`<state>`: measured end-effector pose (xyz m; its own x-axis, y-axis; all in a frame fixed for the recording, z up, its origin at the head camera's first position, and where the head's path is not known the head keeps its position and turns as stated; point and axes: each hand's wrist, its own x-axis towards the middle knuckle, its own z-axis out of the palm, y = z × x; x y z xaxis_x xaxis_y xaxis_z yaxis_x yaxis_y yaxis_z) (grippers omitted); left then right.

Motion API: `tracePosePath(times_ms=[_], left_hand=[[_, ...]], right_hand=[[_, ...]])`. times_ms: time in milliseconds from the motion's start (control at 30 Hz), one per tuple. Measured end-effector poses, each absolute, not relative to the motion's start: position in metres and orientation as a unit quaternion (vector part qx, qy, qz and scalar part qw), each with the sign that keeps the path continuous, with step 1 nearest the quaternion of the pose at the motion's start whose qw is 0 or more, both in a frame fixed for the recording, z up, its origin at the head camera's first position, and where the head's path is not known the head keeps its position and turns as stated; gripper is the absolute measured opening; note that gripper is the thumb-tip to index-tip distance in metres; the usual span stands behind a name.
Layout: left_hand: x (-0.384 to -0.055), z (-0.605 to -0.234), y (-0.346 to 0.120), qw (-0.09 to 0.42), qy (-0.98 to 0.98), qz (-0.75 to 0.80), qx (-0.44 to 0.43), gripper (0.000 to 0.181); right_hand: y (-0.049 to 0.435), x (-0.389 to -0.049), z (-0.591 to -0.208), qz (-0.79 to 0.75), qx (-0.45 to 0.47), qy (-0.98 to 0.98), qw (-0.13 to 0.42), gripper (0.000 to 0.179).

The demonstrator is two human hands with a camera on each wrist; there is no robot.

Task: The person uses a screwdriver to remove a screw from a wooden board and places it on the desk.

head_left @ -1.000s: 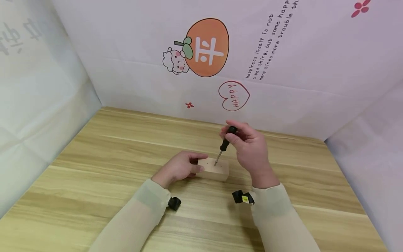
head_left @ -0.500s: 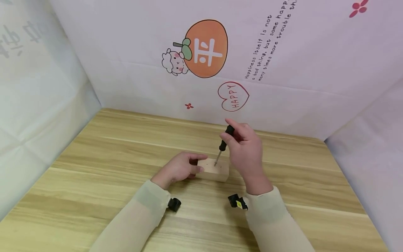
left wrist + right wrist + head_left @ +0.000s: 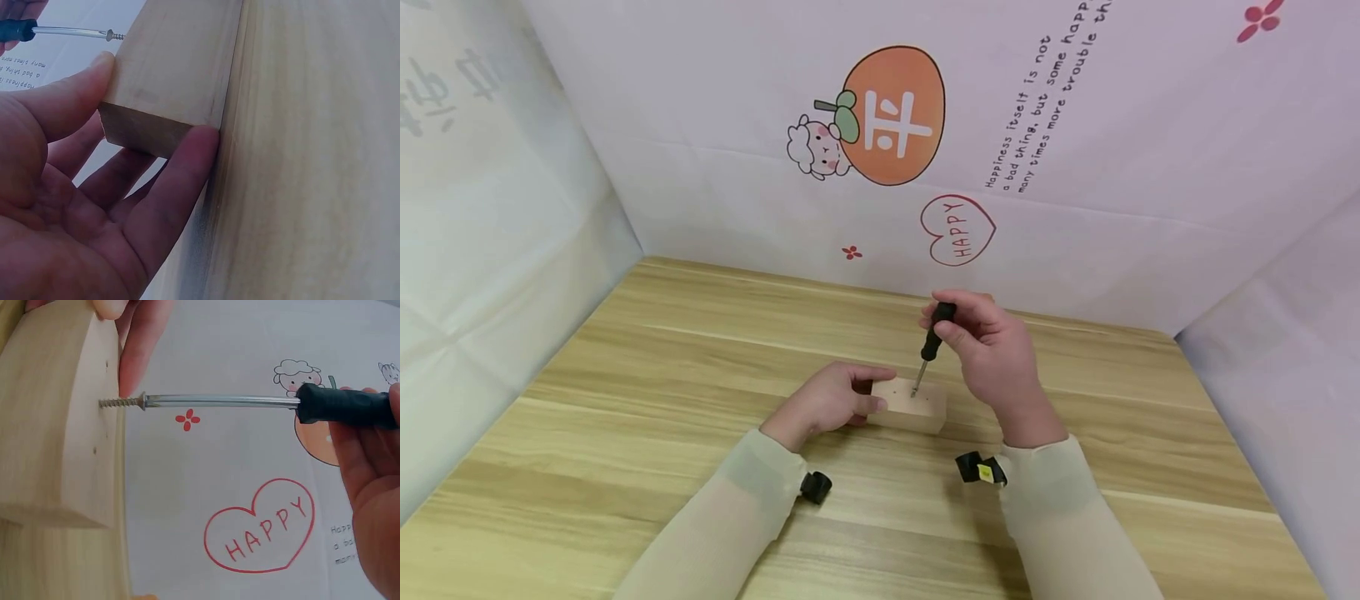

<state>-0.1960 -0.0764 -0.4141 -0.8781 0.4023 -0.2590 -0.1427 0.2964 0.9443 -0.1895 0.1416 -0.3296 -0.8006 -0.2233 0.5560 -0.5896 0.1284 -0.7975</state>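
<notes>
A pale wooden block (image 3: 906,417) lies on the table, small dark holes showing in its top face. My left hand (image 3: 831,396) grips its left end, thumb on the near top edge and fingers round the end and far side. In my right hand (image 3: 1000,358) is a screwdriver (image 3: 934,337) with a black handle, pinched between thumb and fingers and leaning slightly right. Its tip sits in the head of a screw (image 3: 122,402), which stands in the block's top face with much of its thread exposed, as the right wrist view shows.
The wood-grain table (image 3: 700,375) runs back to a white printed cloth (image 3: 737,200) hanging behind it. More white cloth hangs at both sides. Black wrist devices (image 3: 816,486) sit at both cuffs.
My right hand and wrist swung left, then back right, turning about the screwdriver handle. The screwdriver tip stays on the screw. My left hand and the block keep their place.
</notes>
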Motion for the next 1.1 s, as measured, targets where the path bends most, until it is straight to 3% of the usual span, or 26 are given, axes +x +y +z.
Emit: tracePosePath(times_ms=[433, 767, 1100], left_hand=[[-0.194, -0.414, -0.077, 0.229, 0.774, 0.585, 0.084, 0.044], [-0.195, -0.415, -0.076, 0.232, 0.774, 0.584, 0.082, 0.044], [-0.197, -0.417, -0.076, 0.23, 0.772, 0.587, 0.076, 0.043]], right_hand=[[0.124, -0.179, -0.324, 0.486, 0.193, -0.805, 0.281, 0.029], [0.133, -0.182, -0.326, 0.599, 0.253, -0.736, 0.19, 0.032], [0.125, -0.177, -0.321, 0.526, 0.175, -0.801, 0.228, 0.029]])
